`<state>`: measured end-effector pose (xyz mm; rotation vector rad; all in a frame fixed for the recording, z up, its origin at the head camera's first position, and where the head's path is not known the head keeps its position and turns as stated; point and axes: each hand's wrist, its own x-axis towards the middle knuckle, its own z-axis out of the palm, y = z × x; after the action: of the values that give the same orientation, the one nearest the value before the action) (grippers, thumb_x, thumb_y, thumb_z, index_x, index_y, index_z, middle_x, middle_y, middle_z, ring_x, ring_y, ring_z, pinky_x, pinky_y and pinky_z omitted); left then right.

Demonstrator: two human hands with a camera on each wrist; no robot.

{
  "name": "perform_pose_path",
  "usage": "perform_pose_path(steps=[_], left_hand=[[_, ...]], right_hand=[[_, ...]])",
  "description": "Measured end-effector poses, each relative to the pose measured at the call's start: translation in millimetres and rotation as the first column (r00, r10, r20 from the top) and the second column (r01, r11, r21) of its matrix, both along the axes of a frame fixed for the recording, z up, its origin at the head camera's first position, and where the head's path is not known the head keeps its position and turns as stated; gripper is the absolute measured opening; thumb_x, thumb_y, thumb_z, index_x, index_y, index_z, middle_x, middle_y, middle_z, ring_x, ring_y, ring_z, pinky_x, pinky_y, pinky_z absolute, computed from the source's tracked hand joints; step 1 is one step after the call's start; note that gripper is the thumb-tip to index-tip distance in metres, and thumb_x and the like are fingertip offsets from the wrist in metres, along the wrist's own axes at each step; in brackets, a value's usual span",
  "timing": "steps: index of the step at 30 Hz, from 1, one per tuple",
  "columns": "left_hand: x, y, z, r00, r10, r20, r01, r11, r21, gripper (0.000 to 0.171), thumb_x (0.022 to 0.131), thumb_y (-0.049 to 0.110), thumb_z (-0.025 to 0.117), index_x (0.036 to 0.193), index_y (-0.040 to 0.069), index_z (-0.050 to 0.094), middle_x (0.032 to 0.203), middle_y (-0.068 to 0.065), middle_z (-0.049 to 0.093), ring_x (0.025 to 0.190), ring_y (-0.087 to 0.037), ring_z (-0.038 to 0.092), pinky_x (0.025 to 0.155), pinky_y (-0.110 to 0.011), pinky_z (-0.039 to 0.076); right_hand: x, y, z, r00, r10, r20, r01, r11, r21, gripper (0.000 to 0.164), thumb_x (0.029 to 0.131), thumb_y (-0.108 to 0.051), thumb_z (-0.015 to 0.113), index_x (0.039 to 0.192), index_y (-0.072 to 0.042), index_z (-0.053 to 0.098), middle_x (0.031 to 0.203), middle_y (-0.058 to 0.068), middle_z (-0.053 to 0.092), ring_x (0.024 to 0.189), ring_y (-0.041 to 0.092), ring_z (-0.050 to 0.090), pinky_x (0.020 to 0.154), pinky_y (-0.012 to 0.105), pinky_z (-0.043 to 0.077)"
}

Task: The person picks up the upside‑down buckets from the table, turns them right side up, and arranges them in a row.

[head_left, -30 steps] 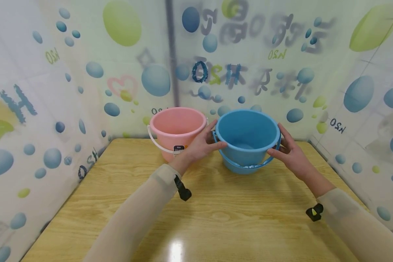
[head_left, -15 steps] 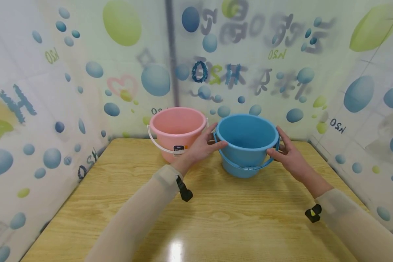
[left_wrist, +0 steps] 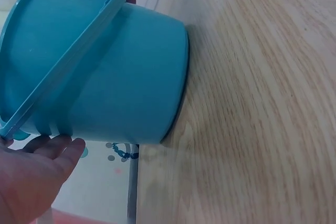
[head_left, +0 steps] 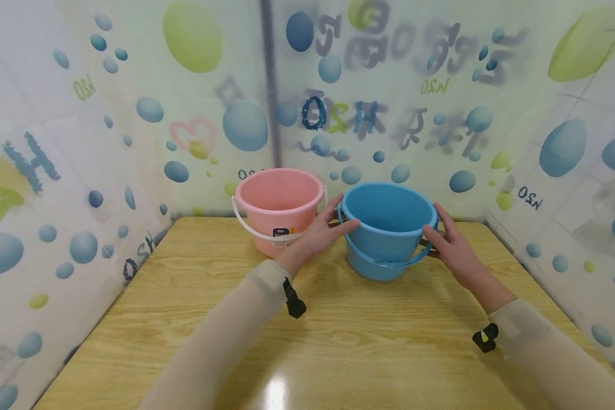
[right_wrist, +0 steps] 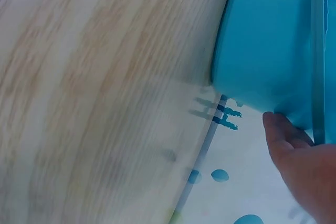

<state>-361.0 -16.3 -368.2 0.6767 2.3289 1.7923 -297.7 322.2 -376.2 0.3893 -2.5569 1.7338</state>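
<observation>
A blue bucket (head_left: 384, 250) stands at the back of the table, right of centre, with its handle hanging across the front. My left hand (head_left: 315, 236) holds the left side of its rim, thumb on the front and fingertips against the wall below. On the opposite side, my right hand (head_left: 458, 250) grips the rim, fingers partly hidden behind the bucket. Close to my left hand is a pink bucket (head_left: 258, 225) with a white handle and a dark label. In the left wrist view the base of the blue bucket (left_wrist: 142, 72) meets the tabletop.
The wooden table (head_left: 338, 347) reaches back to a curtain (head_left: 405, 68) printed with bubbles and letters. More of this printed sheet hangs at the left and right sides. A black camera strap (head_left: 293, 299) sits at my left wrist.
The blue bucket has come down and slightly toward me, and its rim has tipped to a flatter angle. Both hands have moved with it. The pink bucket has stayed put.
</observation>
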Motion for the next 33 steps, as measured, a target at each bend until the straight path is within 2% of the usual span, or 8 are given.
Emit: perform_pose_path(steps=[2, 4, 7, 9, 13, 20, 26, 33], left_hand=[[-0.4, 2.1, -0.6, 1.0, 0.003, 0.012, -0.003, 1.0, 0.0, 0.091, 0.105, 0.047, 0.073, 0.177, 0.039, 0.018, 0.17, -0.014, 0.045, 0.157, -0.036, 0.045, 0.125, -0.06, 0.045], [-1.6, 3.8, -1.1, 1.0, 0.011, 0.023, -0.01, 1.0, -0.002, 0.091, 0.105, 0.049, 0.073, 0.176, 0.041, 0.018, 0.17, -0.014, 0.045, 0.157, -0.037, 0.046, 0.123, -0.06, 0.047], [-5.9, 5.9, -2.1, 0.999, 0.009, 0.041, -0.009, 1.0, 0.005, 0.091, 0.105, 0.05, 0.072, 0.176, 0.042, 0.017, 0.17, -0.015, 0.045, 0.157, -0.037, 0.047, 0.123, -0.059, 0.048], [-7.4, 7.4, -1.9, 0.999, 0.011, 0.053, -0.011, 1.0, 0.01, 0.089, 0.106, 0.051, 0.071, 0.176, 0.043, 0.017, 0.172, -0.015, 0.044, 0.159, -0.036, 0.046, 0.124, -0.06, 0.047], [-10.3, 11.4, -1.6, 0.997, 0.015, 0.077, -0.018, 0.999, 0.039, 0.089, 0.106, 0.052, 0.07, 0.176, 0.043, 0.016, 0.177, -0.012, 0.04, 0.162, -0.034, 0.041, 0.126, -0.062, 0.045], [-12.3, 17.2, -3.3, 0.997, 0.049, 0.065, -0.053, 0.997, 0.063, 0.088, 0.106, 0.048, 0.069, 0.177, 0.038, 0.018, 0.177, -0.015, 0.038, 0.163, -0.035, 0.04, 0.124, -0.064, 0.045], [-12.0, 21.2, -2.8, 0.997, 0.07, 0.034, -0.073, 0.994, 0.076, 0.09, 0.106, 0.046, 0.071, 0.177, 0.032, 0.018, 0.177, -0.016, 0.039, 0.164, -0.035, 0.04, 0.127, -0.058, 0.044], [-13.4, 24.3, -2.9, 0.996, 0.082, 0.038, -0.085, 0.993, 0.087, 0.091, 0.105, 0.048, 0.072, 0.177, 0.033, 0.019, 0.178, -0.015, 0.038, 0.165, -0.035, 0.038, 0.13, -0.056, 0.041]], right_hand=[[0.2, -0.5, -0.8, 1.0, -0.004, 0.015, 0.004, 1.0, -0.018, 0.081, 0.119, -0.043, 0.042, 0.177, -0.031, -0.014, 0.178, 0.032, 0.023, 0.155, 0.06, 0.041, 0.105, 0.032, 0.055], [-0.1, -1.3, -1.3, 1.0, -0.004, 0.026, 0.005, 0.999, -0.037, 0.081, 0.119, -0.043, 0.042, 0.176, -0.034, -0.015, 0.18, 0.031, 0.02, 0.156, 0.06, 0.039, 0.114, 0.046, 0.054], [-1.6, -2.5, -1.6, 0.999, -0.008, 0.038, 0.011, 0.998, -0.058, 0.082, 0.119, -0.044, 0.042, 0.175, -0.037, -0.016, 0.18, 0.03, 0.016, 0.158, 0.061, 0.035, 0.123, 0.069, 0.042], [-3.6, -2.7, -2.3, 0.999, -0.01, 0.042, 0.013, 0.998, -0.068, 0.083, 0.119, -0.045, 0.043, 0.175, -0.038, -0.017, 0.181, 0.03, 0.015, 0.159, 0.062, 0.032, 0.124, 0.077, 0.034], [-9.1, -1.8, -3.5, 0.999, -0.016, 0.039, 0.019, 0.997, -0.073, 0.084, 0.118, -0.047, 0.045, 0.174, -0.04, -0.017, 0.182, 0.029, 0.011, 0.16, 0.062, 0.028, 0.124, 0.081, 0.03], [-19.4, 1.3, -3.2, 0.999, -0.009, 0.04, 0.012, 0.998, -0.065, 0.085, 0.117, -0.048, 0.044, 0.174, -0.04, -0.018, 0.183, 0.027, 0.007, 0.159, 0.064, 0.029, 0.124, 0.081, 0.029], [-26.1, 4.3, -0.9, 0.999, 0.018, 0.039, -0.016, 0.998, -0.065, 0.083, 0.118, -0.048, 0.042, 0.175, -0.037, -0.019, 0.184, 0.024, -0.005, 0.159, 0.066, 0.027, 0.124, 0.081, 0.028], [-31.2, 7.0, 0.4, 0.998, 0.039, 0.048, -0.036, 0.997, -0.069, 0.081, 0.118, -0.049, 0.039, 0.175, -0.037, -0.019, 0.183, 0.027, -0.002, 0.159, 0.065, 0.027, 0.126, 0.08, 0.027]])
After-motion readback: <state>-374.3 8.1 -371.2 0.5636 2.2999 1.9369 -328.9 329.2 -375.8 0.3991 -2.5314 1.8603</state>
